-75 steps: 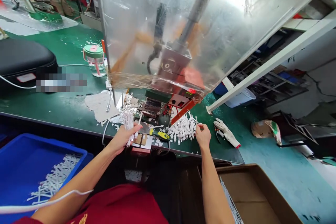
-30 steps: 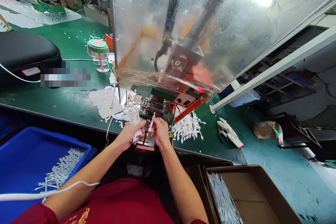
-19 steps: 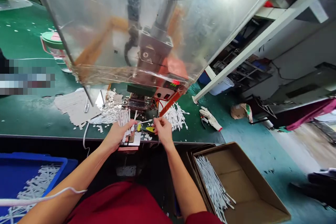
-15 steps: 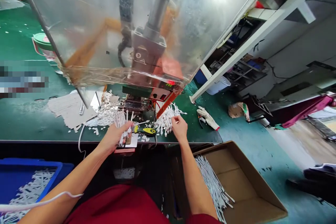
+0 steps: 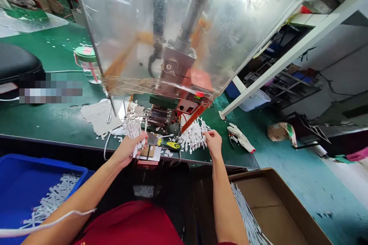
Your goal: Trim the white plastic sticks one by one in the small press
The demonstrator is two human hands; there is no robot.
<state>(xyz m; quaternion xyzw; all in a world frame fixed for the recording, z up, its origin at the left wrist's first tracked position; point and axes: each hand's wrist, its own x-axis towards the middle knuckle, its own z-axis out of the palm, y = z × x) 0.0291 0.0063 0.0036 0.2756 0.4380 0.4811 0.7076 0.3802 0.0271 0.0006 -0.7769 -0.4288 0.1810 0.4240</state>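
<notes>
White strips (image 5: 133,129) are seen in the head view, gathered in a roughly upright bundle below and left of the frame's centre. The bundle is gripped by the left hand (image 5: 126,151), with its fingers closed around it; one strip is held slightly apart near the thumb. A loose pile (image 5: 193,137) of similar strips is spread on the green bench (image 5: 51,122), right of centre. The right hand (image 5: 214,143) is positioned at the pile's right edge, thumb and forefinger close together; whether a strip is pinched there cannot be told. Between the hands, a yellow-and-black-handled scraper (image 5: 169,145) is laid down. Above, a press (image 5: 176,65) is partly covered by a clear sheet (image 5: 244,19). A pale glove (image 5: 242,138) is found farther right. Similar strips are contained in a blue bin (image 5: 23,183), lower left.
</notes>
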